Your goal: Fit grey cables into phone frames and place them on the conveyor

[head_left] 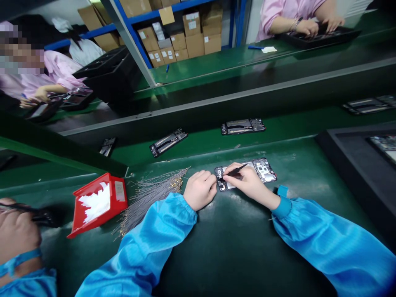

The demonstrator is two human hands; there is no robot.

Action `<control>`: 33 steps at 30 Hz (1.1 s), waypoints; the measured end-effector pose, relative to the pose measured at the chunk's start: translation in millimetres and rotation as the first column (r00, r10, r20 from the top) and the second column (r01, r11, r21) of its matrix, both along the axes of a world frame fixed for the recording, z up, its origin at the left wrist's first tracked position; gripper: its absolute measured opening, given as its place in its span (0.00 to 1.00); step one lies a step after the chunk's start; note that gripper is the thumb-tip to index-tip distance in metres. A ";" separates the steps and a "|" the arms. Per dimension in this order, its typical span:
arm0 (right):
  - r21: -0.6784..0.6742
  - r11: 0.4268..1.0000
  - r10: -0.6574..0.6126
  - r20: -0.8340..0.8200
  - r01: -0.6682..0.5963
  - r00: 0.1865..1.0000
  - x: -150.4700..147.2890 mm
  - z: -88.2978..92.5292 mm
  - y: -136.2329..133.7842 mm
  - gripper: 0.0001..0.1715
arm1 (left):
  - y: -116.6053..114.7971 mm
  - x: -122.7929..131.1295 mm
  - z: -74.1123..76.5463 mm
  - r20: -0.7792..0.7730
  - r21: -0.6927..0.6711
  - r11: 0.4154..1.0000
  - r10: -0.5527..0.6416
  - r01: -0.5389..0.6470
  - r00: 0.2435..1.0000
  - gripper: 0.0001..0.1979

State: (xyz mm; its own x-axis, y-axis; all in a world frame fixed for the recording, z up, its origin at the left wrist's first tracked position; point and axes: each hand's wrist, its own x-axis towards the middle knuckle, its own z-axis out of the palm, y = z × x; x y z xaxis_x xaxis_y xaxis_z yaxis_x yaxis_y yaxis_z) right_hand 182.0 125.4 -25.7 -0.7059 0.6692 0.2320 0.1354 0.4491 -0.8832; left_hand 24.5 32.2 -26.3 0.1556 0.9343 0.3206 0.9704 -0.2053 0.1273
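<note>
An opened phone (265,170) lies flat on the green bench, its bare board and silver inside facing up. My right hand (244,180) reaches over its middle and pinches dark tweezers (237,169), the tip end down by the phone's left end. At that same left end rests my left hand (200,189), its fingers curled and touching the phone's edge. Whatever those fingers may hold is hidden. Just left of this hand a bundle of thin grey cables (151,196) with gold-coloured ends is spread on the bench.
A red bin (120,194) holds white strips. Beyond my bench, opened phones (243,126) lie along a green strip. A black tray (346,165) stands at right. A co-worker's hand (18,231) is at far left; other people sit across, before shelves of cardboard boxes (194,44).
</note>
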 end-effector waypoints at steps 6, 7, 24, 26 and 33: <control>-0.002 1.000 0.003 -0.014 -0.003 1.000 -0.2 0.1 0.3 0.03 | -0.3 -0.6 -2.7 -0.006 0.004 1.000 -0.022 0.022 1.000 0.10; -0.004 1.000 0.007 -0.013 -0.007 1.000 -0.3 0.4 0.5 0.03 | -0.3 -0.6 -3.0 -0.007 0.003 1.000 -0.022 0.022 1.000 0.10; 0.168 0.984 0.059 0.003 -0.059 0.998 1.1 -0.3 -1.8 0.03 | -0.4 -0.5 -3.2 -0.024 -0.012 0.999 -0.031 0.031 0.999 0.10; 0.230 0.968 0.096 0.019 -0.097 0.995 2.4 -0.2 -4.1 0.03 | -0.3 -0.4 -3.1 -0.032 -0.020 0.999 -0.030 0.029 0.999 0.10; 0.289 0.948 0.131 0.020 -0.131 0.991 2.0 -1.4 -10.8 0.04 | 0.1 -0.7 -0.9 -0.029 -0.050 0.998 -0.025 0.024 0.999 0.08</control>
State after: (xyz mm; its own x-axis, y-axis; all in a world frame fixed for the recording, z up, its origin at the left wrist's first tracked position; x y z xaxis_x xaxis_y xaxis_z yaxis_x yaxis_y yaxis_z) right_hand 184.0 114.6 -27.2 -0.7828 0.4752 0.4017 0.0588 0.6991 -0.7126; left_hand 23.8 32.3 -27.2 0.1875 0.9447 0.2691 0.9686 -0.2234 0.1093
